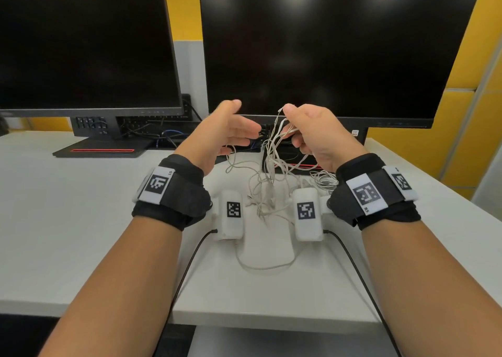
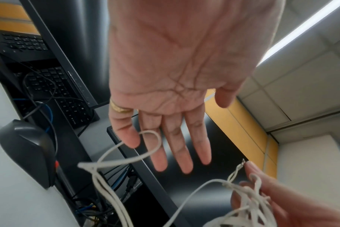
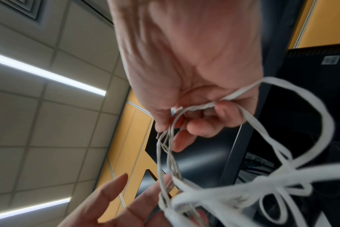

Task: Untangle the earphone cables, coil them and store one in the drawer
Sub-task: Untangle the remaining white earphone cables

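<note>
A tangle of white earphone cables [image 1: 267,172] hangs in the air above the desk, its lower loops trailing onto the white tabletop [image 1: 81,220]. My right hand [image 1: 307,131] grips the top of the bundle, fingers curled round several strands [image 3: 200,107]. My left hand [image 1: 231,133] is held up beside the tangle with its fingers straight and spread [image 2: 177,138], palm facing the cables. One loose loop [image 2: 145,147] crosses in front of those fingers, not gripped. No drawer is in view.
Two dark monitors [image 1: 326,44] stand close behind the hands on black stands [image 1: 100,150]. A black keyboard [image 2: 54,86], a dark mouse [image 2: 29,152] and black and blue wires lie under the screens. Another small cable coil [image 1: 324,178] rests by my right wrist.
</note>
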Tool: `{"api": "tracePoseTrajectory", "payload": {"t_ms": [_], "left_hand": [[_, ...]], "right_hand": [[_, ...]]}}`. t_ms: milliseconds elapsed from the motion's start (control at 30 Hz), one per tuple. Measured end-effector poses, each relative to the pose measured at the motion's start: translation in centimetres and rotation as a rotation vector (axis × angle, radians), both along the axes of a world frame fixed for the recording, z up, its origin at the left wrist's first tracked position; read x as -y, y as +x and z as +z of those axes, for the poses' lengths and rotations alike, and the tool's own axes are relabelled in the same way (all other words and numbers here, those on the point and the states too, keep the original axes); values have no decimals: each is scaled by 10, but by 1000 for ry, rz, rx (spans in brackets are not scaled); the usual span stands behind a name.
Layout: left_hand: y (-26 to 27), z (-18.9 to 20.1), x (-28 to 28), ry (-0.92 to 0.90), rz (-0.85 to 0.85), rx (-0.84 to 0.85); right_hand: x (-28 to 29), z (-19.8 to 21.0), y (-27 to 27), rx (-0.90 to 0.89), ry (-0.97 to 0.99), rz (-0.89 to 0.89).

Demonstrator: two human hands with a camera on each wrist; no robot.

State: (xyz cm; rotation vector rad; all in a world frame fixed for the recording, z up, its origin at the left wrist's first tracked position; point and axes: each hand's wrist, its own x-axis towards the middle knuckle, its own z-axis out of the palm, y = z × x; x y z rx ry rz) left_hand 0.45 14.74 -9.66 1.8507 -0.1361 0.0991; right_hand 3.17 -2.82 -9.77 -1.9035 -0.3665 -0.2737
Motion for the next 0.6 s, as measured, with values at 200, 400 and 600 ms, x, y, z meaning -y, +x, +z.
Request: {"api": "tracePoseTrajectory", "payload": {"t_ms": [200,400,600], "left_hand": [[3,-10,3,337,-117,55],[-2,-11,2,355,-113,112],[1,-8,-5,106,-45,147]], "right_hand": [[0,1,-1,-9,81,54],[1,1,-1,-11,139,101],[1,1,-2,-113,292,235]]}}
